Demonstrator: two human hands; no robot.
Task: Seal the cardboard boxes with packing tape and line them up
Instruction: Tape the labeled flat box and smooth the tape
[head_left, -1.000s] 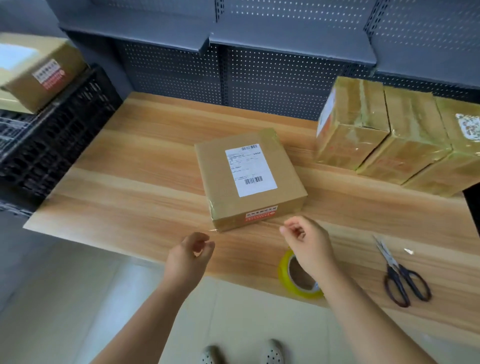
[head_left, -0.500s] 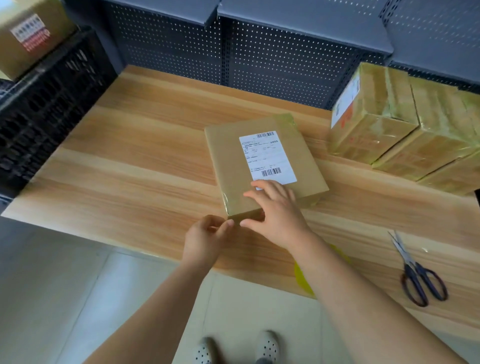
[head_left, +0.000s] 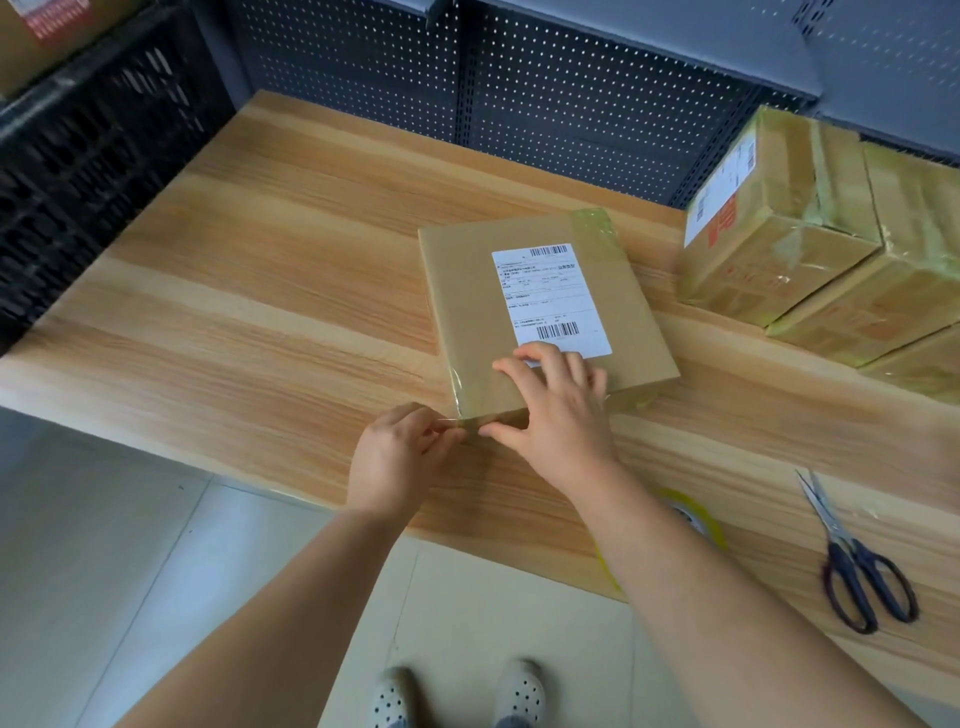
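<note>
Tan cardboard box (head_left: 462, 291) with white, black-barcoded label (head_left: 550, 301), pale striped wood-grain tabletop (head_left: 260, 312), yellow tape roll (head_left: 702, 519) at its near edge, black-handled scissors (head_left: 857, 577), grey dotted pegboard (head_left: 571, 93), white black-spotted shoes (head_left: 519, 691).

Left hand (head_left: 400, 457) pinches; right hand (head_left: 556, 410) presses flat.

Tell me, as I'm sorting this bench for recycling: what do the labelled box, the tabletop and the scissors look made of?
Labelled box: matte brown cardboard, glossy clear tape shining at its edges.
Tabletop: wood grain, smooth with a soft sheen; likely laminate or veneer, unclear.
Scissors: bright metal blades, dark glossy handle loops, probably plastic.
</note>
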